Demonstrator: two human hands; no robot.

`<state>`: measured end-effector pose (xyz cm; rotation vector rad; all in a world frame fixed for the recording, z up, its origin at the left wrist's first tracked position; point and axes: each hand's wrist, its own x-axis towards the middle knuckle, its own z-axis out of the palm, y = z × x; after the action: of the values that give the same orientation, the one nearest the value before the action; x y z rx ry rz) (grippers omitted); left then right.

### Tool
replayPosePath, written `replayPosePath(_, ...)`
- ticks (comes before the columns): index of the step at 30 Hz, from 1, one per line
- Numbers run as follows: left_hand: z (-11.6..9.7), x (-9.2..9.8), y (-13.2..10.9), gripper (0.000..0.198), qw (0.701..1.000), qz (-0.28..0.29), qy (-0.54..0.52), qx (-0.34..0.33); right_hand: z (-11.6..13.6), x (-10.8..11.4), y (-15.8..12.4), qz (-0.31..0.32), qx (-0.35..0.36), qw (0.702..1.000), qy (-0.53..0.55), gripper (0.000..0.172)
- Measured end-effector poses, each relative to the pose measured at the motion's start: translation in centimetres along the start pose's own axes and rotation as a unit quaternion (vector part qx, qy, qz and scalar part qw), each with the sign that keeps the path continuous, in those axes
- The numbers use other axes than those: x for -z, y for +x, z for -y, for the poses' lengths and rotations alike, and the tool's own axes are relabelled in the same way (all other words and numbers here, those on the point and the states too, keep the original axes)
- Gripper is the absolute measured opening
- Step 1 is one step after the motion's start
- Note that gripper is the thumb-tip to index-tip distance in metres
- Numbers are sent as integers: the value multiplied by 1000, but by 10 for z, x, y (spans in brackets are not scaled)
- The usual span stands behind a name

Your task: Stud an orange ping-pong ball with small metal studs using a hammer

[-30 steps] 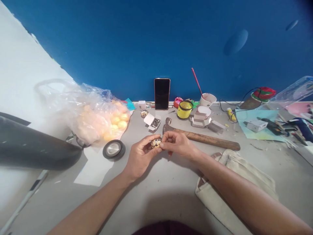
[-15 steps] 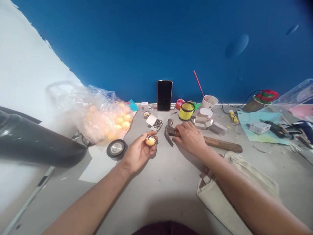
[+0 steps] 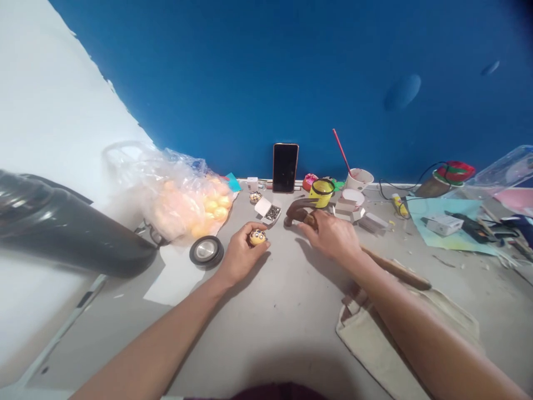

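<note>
My left hand (image 3: pixel 240 256) is closed around a small yellow ball (image 3: pixel 258 238) with shiny metal studs over its upper part. My right hand (image 3: pixel 336 238) grips a claw hammer (image 3: pixel 396 270) close to its head. The hammer's wooden handle runs back under my right wrist, and its head is tilted up off the table. Just beyond my left hand stands a small white box (image 3: pixel 272 213), its flap up, full of dark metal tacks. Behind that box lies another studded ball (image 3: pixel 255 197).
A plastic bag of yellow-orange balls (image 3: pixel 216 206) and a dark bottle (image 3: pixel 79 228) stand left, near a round black lid (image 3: pixel 206 251). A phone (image 3: pixel 285 168) leans on the wall. Rightward are a yellow container (image 3: pixel 321 193), a paper cup (image 3: pixel 358 179) and a cream cloth (image 3: pixel 375 344).
My right hand has taken hold of the hammer and tipped its head up from the table. The left fingers have turned the ball, showing more studs. The view has shifted slightly.
</note>
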<state>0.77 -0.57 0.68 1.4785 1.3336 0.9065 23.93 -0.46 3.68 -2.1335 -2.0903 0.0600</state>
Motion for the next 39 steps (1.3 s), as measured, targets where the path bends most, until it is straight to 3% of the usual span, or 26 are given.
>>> replayPosePath(3, -1, -1, 1, 35, 1000, -1, 18, 11, 4, 10, -11, -80, 24, 996, 3, 43)
replayPosePath(7, -6, -2, 0, 32, 999, -9, 39, -10, 13, 10, -26, -199, 118, 972, 35, 38)
replayPosePath(11, -12, -5, -4, 29, 999, 39, 24, -17, 19, 3, -31, -227, 203, 951, 56, 33)
replayPosePath(15, -15, -6, -5, 25, 999, 54, -4, 1, 16, 4, -30, -279, 186, 941, 56, 37)
replayPosePath(17, -16, -5, -5, 24, 998, 56, -19, 9, 15, 6, -29, -258, 178, 948, 61, 36)
replayPosePath(21, -18, -2, -3, 34, 996, 64, -52, 29, 15, 9, -29, -158, 186, 967, 69, 32)
replayPosePath(25, -15, -2, -3, 34, 996, 51, -65, 29, 16, 11, -31, -201, 171, 960, 88, 37)
replayPosePath(30, -11, -4, -4, 34, 996, 61, -59, 27, 17, 11, -32, -155, 185, 967, 82, 33)
replayPosePath(34, -11, -4, -4, 33, 998, 56, -30, 23, 17, 16, -33, -209, 167, 959, 95, 36)
replayPosePath(39, -10, -5, -4, 30, 997, 63, -46, 9, 18, 20, -35, -133, 166, 976, 53, 31)
